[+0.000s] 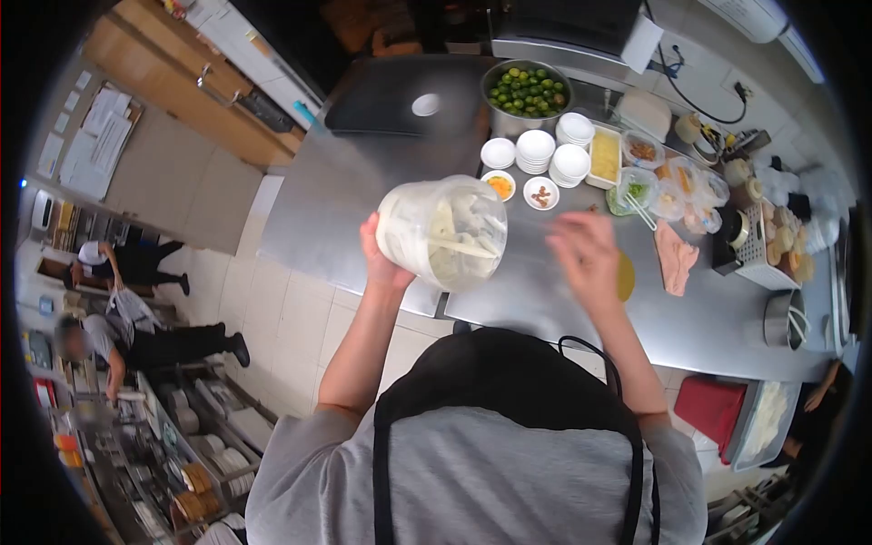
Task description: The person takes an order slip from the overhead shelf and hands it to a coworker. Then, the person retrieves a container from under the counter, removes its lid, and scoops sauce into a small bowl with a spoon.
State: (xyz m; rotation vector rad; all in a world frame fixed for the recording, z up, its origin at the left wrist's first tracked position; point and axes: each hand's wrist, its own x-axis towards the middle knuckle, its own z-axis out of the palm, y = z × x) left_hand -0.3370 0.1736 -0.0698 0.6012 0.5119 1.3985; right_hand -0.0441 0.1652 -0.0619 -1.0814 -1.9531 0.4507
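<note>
My left hand (386, 263) grips a clear plastic tub (400, 232) from its side and underneath. The tub is tilted with its mouth facing right, and thick white cream (459, 259) coats its inside; a pale stick-like handle lies across the opening. To the right, my right hand (586, 259) hovers over the steel table, blurred, fingers loosely bent and apart, with nothing visible in them. Partly behind that hand is a flat yellow disc (626, 277). Beyond the tub sit a small white dish of orange-yellow food (499, 186) and another dish with brown bits (542, 193).
Stacked white dishes (535, 148) and a metal bowl of green citrus (527, 91) stand at the back of the table (318, 218). Tubs of ingredients (677, 177), a pink cloth (674, 259) and a pot (783, 320) line the right. Other people (150, 345) are at the left.
</note>
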